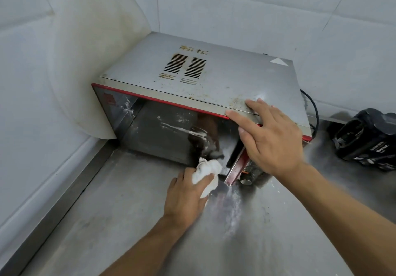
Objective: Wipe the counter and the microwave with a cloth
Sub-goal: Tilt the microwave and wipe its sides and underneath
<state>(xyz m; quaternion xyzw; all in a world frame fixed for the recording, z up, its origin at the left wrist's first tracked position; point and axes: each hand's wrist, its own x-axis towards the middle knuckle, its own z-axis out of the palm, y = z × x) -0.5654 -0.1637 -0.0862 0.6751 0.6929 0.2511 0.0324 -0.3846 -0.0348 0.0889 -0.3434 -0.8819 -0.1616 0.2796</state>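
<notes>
Head view looks down on a steel table set in a white-tiled corner. The microwave stands on the table close to that corner. Its grey top is flecked with brown specks, thickest around the vents and along the front edge, and a white triangle sticker sits at the back right corner. White smears cross the dark glass door.

The left hand carries a crumpled white cloth. Its grip is closed round the bunched fabric, with the thumb over it. The cloth touches the bottom of the door, just left of the red handle.

The right hand lies on the front right edge of the microwave, its grip wide and holding nothing. The fingers are straight and spread, the fingertips rest on the top panel, and the thumb hangs over the front. Below it a metal knob shows beside the foot of the handle.

A pale powdery streak runs across the table in front of the handle, just right of the left hand.

A round white board leans on the left wall, just beside the microwave. A black cable loops out behind the right side. A black device lies on the table to the right, apart from the microwave.
</notes>
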